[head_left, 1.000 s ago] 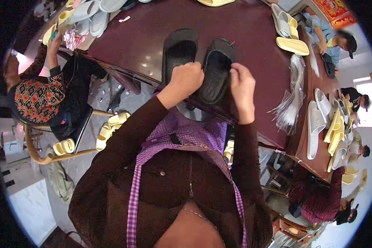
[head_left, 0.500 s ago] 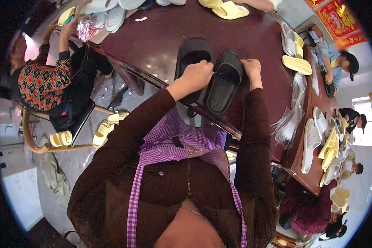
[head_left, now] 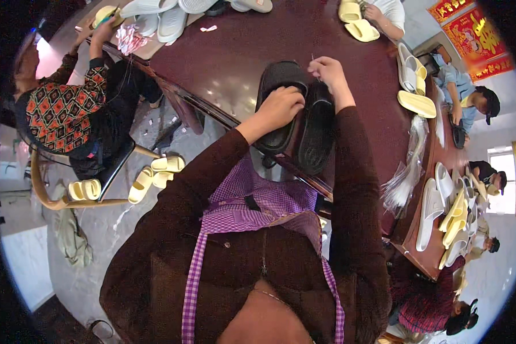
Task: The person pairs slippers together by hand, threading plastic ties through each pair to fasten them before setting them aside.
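A pair of black slide sandals lies at the table's near edge, the left slide (head_left: 281, 73) beside the right slide (head_left: 315, 137). My left hand (head_left: 280, 109) is closed over the left slide at its strap, fingers curled in and partly hidden. Just above the right slide's strap is my right hand (head_left: 331, 75), closed in a pinch. From its fingertips pokes a thin strand (head_left: 312, 57), too fine to make out well.
The dark red table (head_left: 212, 63) bears grey slides (head_left: 172, 26), yellow slides (head_left: 362, 30) and a bundle of clear plastic strands (head_left: 408, 166). More slides (head_left: 433, 209) lie on the right-hand table. A co-worker in a patterned top (head_left: 60, 120) sits at left; others are at right.
My right hand has moved up and left, from beside the right slide to above its strap. My left hand has shifted from between the slides onto the left one.
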Demonstrator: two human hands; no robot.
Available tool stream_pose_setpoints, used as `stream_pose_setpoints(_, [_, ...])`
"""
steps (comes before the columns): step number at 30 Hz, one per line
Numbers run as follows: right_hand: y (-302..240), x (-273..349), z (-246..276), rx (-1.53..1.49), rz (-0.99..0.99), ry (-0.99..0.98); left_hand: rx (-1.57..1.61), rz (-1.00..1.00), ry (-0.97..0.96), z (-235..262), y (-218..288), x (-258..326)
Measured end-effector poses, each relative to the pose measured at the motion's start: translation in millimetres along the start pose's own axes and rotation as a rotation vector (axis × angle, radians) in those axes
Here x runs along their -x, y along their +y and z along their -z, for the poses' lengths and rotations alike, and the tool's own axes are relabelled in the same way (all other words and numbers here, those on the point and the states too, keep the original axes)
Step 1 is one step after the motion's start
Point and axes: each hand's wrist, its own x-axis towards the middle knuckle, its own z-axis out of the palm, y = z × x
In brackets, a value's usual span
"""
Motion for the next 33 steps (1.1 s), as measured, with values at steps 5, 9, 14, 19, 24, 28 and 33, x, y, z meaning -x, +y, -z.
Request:
stream_pose_setpoints(5, [-14,-4,-19,-0.011,-0.084,-0.139,-0.001,-0.016,0.051,0,-1,3])
stream_pose_setpoints(9, [-10,-8,-21,-0.061,-0.096,-0.122,0.014,0.015,0.006,2,-2,1])
stream_pose_setpoints(14, [-11,7,-20,-0.244,0.061,0.054,0.071,0.015,0.085,7,6,4])
stream_pose_setpoints(19, [-12,36,-12,-0.165,0.278,0.199,0.220,0.071,0.341,27,30,-12])
stream_pose_setpoints(24, [-12,67,-12,-0.159,0.372,0.255,0.332,0.203,0.423,34,26,-50])
stream_pose_setpoints(28, [-13,81,-14,-0.018,0.455,0.324,0.635,0.476,0.188,31,18,-80])
stream_pose_setpoints(33, [-11,89,-19,-0.030,0.418,0.300,1.045,0.569,0.112,15,6,-83])
